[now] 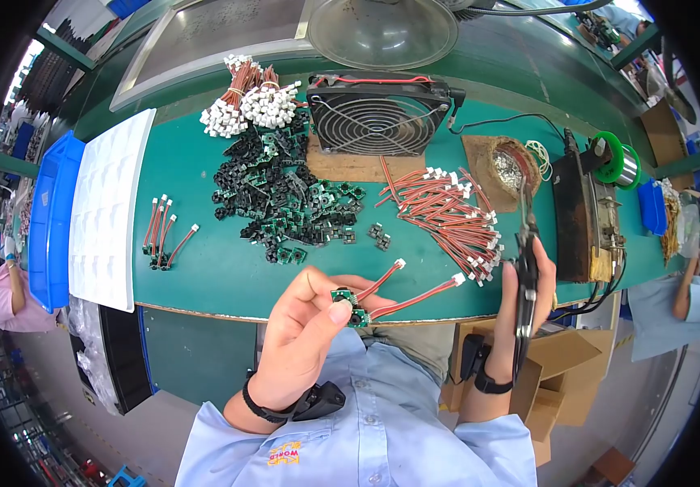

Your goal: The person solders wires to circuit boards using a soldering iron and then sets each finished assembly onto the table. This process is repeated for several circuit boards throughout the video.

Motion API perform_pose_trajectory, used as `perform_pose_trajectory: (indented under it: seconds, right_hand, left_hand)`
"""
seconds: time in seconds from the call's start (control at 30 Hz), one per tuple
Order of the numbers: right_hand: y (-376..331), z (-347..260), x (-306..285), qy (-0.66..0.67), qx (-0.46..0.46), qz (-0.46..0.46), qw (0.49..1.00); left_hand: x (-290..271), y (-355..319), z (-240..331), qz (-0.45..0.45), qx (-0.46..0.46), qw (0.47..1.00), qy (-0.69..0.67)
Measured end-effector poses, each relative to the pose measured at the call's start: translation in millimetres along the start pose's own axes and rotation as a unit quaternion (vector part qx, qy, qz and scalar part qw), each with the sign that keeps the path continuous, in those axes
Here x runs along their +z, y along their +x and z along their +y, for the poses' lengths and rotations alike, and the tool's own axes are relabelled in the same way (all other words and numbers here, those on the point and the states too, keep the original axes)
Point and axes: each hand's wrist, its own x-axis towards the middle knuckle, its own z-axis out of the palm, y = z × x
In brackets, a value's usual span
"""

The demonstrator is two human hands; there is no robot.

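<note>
Pinched in my left hand (305, 312) are two small green circuit boards (355, 311) with black parts on them. Pairs of red-brown wires run from these boards toward the right, ending in white connectors (458, 279). My right hand (536, 284) is closed around a long, dark, slim tool that looks like a soldering iron (523, 300). Its upper end reaches beside a round bowl of metallic shavings (514, 168). A spread pile of wired connectors (447, 215) lies between the hands, farther back. Loose boards (378, 236) rest left of that pile.
A heap of black-and-green boards (277, 187) fills the middle left, below bundled white connectors (260, 101). Behind stands a fan (378, 114). Finished-looking wired boards (163, 243) lie near a white tray (110, 211) and blue bin (53, 219). A solder spool (622, 160) sits by a dark box (581, 215).
</note>
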Motion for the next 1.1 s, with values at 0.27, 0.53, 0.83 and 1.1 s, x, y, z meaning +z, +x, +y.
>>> perform_pose_trajectory:
  seconds: [0.27,0.53,0.83,1.1]
  right_hand:
    - [-54,-39,-43,0.144,-0.226,-0.195,0.943]
    - [-60,-55,-39,0.119,-0.215,-0.253,0.936]
    - [-59,-56,-37,0.12,-0.218,-0.248,0.936]
    - [-58,-56,-37,0.118,-0.216,-0.252,0.936]
  left_hand:
    - [-6,9,-17,0.02,0.114,0.99,0.078]
    - [-7,7,-20,0.041,0.144,0.983,0.107]
    - [2,6,-17,0.058,0.138,0.981,0.122]
    - [-2,7,-20,0.05,0.14,0.982,0.121]
